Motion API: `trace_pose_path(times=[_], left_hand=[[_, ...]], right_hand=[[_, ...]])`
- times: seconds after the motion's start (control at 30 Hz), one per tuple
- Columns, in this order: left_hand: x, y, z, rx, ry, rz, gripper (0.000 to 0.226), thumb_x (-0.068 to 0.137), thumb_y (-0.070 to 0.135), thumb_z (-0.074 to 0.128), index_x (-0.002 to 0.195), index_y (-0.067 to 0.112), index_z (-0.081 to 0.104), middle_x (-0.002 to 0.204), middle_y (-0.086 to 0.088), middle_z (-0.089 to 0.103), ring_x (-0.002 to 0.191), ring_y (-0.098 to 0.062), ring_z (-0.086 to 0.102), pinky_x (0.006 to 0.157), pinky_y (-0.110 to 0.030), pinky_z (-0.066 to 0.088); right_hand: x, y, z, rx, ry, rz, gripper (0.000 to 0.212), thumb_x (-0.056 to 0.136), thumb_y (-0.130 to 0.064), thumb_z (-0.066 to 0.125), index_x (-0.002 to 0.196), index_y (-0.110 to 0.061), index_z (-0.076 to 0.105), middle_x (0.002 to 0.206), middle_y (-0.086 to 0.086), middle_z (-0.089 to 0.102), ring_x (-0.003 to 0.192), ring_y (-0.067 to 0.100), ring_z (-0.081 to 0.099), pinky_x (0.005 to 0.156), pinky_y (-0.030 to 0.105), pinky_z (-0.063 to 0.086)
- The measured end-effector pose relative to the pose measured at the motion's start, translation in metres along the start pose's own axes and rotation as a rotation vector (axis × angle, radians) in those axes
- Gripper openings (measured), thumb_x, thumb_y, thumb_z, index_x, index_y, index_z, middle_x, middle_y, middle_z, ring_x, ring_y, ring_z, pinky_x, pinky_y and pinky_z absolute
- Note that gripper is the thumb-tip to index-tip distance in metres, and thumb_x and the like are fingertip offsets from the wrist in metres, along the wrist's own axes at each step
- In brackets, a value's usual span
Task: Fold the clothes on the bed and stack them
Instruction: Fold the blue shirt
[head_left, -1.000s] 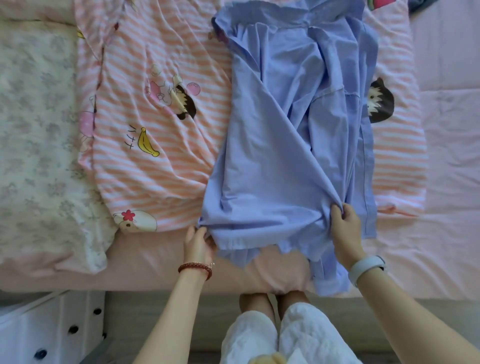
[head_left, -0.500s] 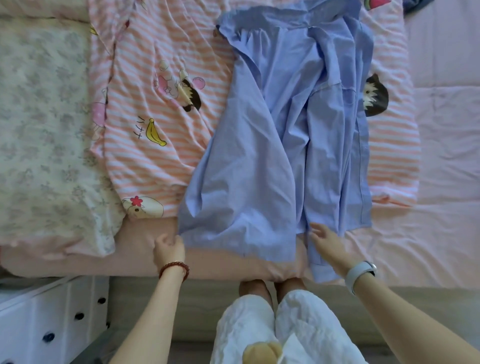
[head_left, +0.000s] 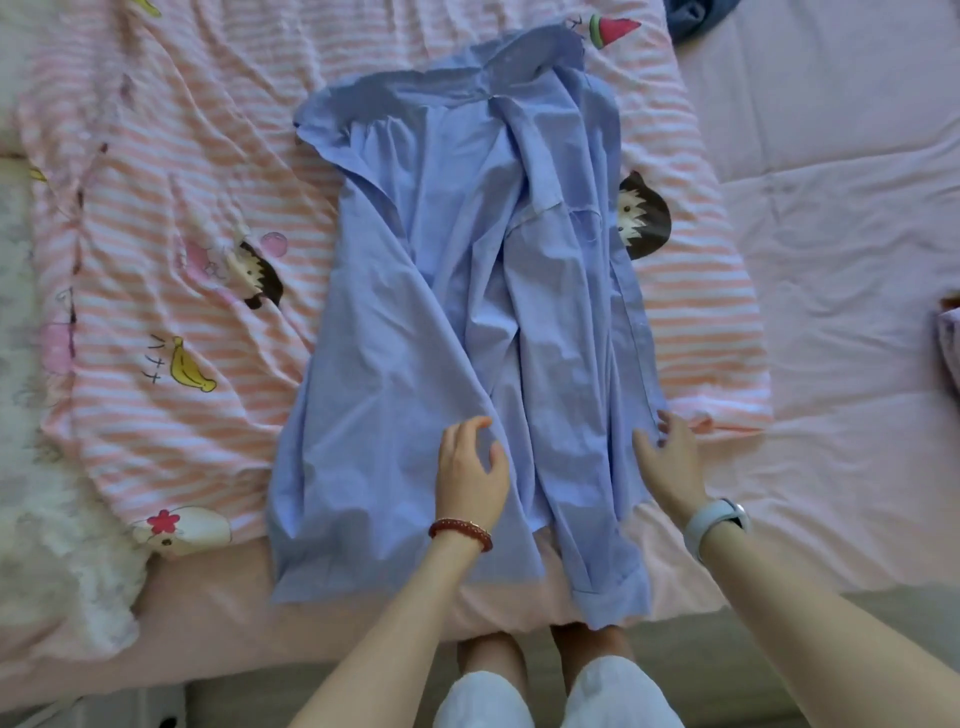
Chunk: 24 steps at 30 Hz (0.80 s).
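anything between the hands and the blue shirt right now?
Nothing visible. The left hand lies over the light blue cotton shirt near its lower middle; the right hand is at its right edge, fingers relaxed.

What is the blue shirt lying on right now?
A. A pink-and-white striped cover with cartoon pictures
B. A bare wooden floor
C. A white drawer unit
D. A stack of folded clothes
A: the blue shirt lies spread flat over the striped cover, whose banana and cartoon-face prints show on both sides of it.
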<state>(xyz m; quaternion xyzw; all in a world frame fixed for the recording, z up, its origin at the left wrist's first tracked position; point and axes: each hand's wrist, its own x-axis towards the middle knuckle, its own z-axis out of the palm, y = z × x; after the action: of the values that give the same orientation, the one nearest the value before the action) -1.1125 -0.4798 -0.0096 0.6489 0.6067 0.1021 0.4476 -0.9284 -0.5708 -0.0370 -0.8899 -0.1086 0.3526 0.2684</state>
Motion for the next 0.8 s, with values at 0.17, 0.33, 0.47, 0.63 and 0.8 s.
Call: trace_pose_path(times=[0.17, 0.33, 0.47, 0.63, 0.8], left_hand=[[0.035, 0.048, 0.04, -0.021, -0.063, 0.037, 0.027, 0.091, 0.008, 0.049, 0.117, 0.009, 0.056, 0.115, -0.001, 0.051, 0.1, -0.013, 0.051, 0.09, -0.023, 0.04], [0.07, 0.086, 0.077, 0.087, -0.103, 0.144, 0.032, 0.093, 0.014, 0.049, 0.124, 0.012, 0.052, 0.126, -0.003, 0.046, 0.115, -0.016, 0.047, 0.09, -0.018, 0.034], [0.079, 0.095, 0.111, 0.291, -0.13, 0.099, 0.049, 0.092, 0.027, 0.051, 0.138, 0.017, 0.038, 0.144, -0.005, 0.03, 0.131, -0.024, 0.03, 0.107, -0.031, 0.027], [0.083, 0.107, 0.138, 0.323, 0.004, -0.055, 0.052, 0.089, 0.033, 0.056, 0.137, 0.018, 0.042, 0.147, -0.007, 0.027, 0.135, -0.025, 0.022, 0.109, -0.034, 0.021], [0.09, 0.138, 0.152, 0.338, 0.098, 0.021, 0.052, 0.087, 0.028, 0.06, 0.135, 0.016, 0.045, 0.15, -0.012, 0.024, 0.137, -0.029, 0.021, 0.108, -0.038, 0.022]], right_hand=[[0.049, -0.014, -0.008, -0.095, 0.011, -0.006, 0.054, 0.092, -0.025, 0.052, 0.139, -0.006, 0.034, 0.126, 0.016, 0.053, 0.125, 0.032, 0.043, 0.104, 0.04, 0.028], [0.086, -0.008, -0.024, -0.091, -0.2, -0.108, 0.015, 0.086, -0.013, 0.056, 0.091, -0.001, 0.062, 0.092, 0.014, 0.065, 0.089, 0.028, 0.059, 0.07, 0.029, 0.038], [0.089, -0.002, -0.035, -0.136, -0.365, -0.158, 0.044, 0.088, -0.025, 0.06, 0.126, -0.009, 0.046, 0.113, 0.004, 0.055, 0.106, 0.024, 0.054, 0.088, 0.033, 0.04], [0.102, 0.008, -0.052, -0.09, -0.3, -0.194, 0.028, 0.091, -0.009, 0.048, 0.066, -0.016, 0.039, 0.063, -0.001, 0.043, 0.073, 0.022, 0.044, 0.054, 0.028, 0.026], [0.137, 0.017, -0.122, 0.177, 0.133, -0.031, 0.011, 0.095, -0.009, 0.042, 0.086, -0.007, 0.048, 0.079, 0.003, 0.049, 0.081, 0.022, 0.044, 0.06, 0.026, 0.022]])
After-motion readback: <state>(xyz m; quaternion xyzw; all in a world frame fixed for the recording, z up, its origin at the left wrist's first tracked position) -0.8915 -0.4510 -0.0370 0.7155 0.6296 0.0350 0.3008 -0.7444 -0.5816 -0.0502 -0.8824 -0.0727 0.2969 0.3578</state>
